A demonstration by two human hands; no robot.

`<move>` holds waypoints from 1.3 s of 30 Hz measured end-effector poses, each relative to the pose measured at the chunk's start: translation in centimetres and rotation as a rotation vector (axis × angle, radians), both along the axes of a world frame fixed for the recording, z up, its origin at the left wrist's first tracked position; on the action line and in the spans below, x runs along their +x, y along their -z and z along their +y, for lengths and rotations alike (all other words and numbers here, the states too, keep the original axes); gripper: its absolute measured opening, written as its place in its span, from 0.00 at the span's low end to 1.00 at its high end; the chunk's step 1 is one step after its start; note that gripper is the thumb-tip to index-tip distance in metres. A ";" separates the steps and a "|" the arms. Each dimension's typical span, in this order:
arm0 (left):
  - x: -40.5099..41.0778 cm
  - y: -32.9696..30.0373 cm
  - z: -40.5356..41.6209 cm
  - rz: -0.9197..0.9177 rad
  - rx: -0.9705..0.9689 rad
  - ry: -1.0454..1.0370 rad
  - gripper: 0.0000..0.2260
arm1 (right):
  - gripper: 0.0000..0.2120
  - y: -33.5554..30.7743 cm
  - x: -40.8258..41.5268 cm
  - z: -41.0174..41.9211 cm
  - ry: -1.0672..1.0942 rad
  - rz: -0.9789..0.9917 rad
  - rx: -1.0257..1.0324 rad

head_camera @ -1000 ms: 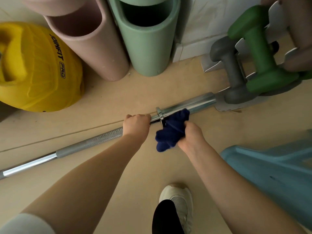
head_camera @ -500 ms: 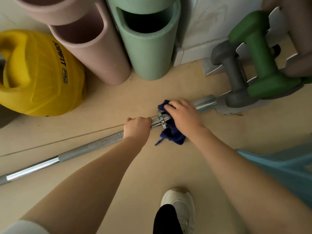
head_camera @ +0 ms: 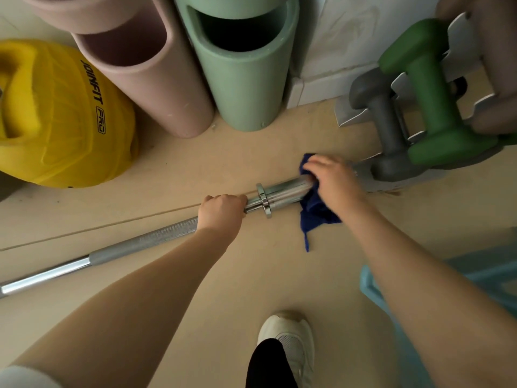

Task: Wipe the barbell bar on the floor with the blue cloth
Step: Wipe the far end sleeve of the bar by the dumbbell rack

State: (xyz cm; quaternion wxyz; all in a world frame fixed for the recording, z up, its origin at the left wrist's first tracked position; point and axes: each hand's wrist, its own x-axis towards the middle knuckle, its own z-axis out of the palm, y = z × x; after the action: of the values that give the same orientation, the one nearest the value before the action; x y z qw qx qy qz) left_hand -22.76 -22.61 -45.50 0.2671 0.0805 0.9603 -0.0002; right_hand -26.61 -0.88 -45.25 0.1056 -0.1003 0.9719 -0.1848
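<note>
At bar's sleeve end: right hand (head_camera: 333, 180) wrapped over blue cloth (head_camera: 314, 208), pinning it round chrome for rubbing. Left hand (head_camera: 222, 211) fisted on barbell bar (head_camera: 156, 236) just inside collar, prob. to stop rolling. Lying diagonal on floor (head_camera: 223, 275), far tip near dumbbell rack (head_camera: 397, 127).
</note>
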 end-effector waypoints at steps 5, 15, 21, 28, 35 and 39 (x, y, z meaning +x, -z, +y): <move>0.2 -0.2 0.1 -0.004 0.003 -0.007 0.07 | 0.13 1.3 -0.7 3.0 0.169 -0.034 0.291; 1.2 -0.5 0.0 0.003 0.018 -0.020 0.10 | 0.16 -1.1 2.7 -7.6 0.044 -0.121 -0.269; 3.1 -0.6 -2.5 0.050 0.059 -0.068 0.26 | 0.20 -0.3 2.0 -3.6 -0.003 -0.036 0.024; 4.8 -1.2 -6.7 0.019 0.036 -0.190 0.22 | 0.19 -3.3 0.5 -7.8 0.206 -0.137 -0.216; 5.6 -1.0 -8.7 0.042 0.032 -0.263 0.17 | 0.21 -0.9 5.6 -13.8 -0.454 -0.160 0.088; 5.3 -0.9 -9.3 0.013 0.027 -0.243 0.14 | 0.20 -0.5 3.7 -12.0 -0.504 -0.061 0.320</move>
State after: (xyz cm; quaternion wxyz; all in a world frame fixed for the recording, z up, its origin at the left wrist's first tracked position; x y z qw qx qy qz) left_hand -17.47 -31.92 -44.63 0.2579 -0.0331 0.9646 0.0446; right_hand -22.91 -12.87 -44.72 0.1920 -0.3149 0.9295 -0.0002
